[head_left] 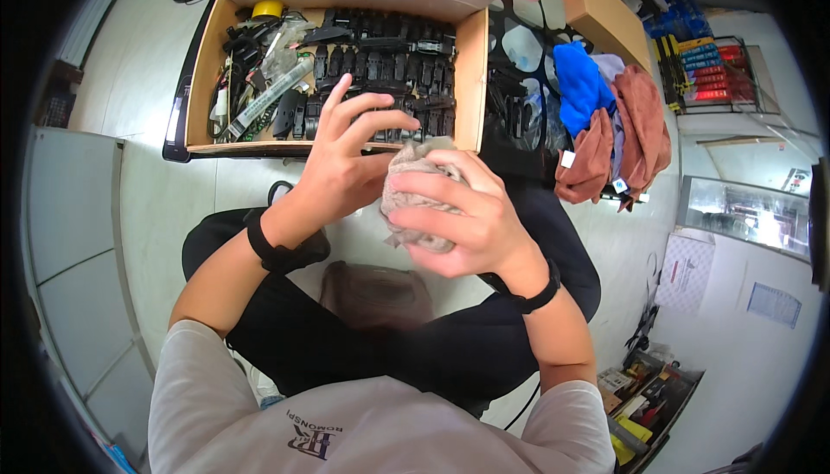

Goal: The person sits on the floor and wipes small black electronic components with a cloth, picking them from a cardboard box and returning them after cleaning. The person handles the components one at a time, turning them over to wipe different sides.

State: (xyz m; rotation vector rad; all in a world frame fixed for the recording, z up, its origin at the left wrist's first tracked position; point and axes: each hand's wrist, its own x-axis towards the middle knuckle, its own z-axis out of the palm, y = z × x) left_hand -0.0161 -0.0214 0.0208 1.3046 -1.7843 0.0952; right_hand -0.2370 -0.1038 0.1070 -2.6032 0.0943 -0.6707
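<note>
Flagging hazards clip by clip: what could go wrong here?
The beige cloth bunched in the right hand covers whatever it wraps, so the grip could slip unseen. The left hand hovers over the open cardboard box of black parts; a dropped piece could get lost among them.

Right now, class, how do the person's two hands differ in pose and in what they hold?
The right hand is wrapped around a crumpled beige cloth; the left hand holds nothing visible. The right hand's fingers curl closed on the cloth; the left hand's fingers are spread beside it. Both wrists wear black bands, and both hands hover before the cardboard box.
</note>
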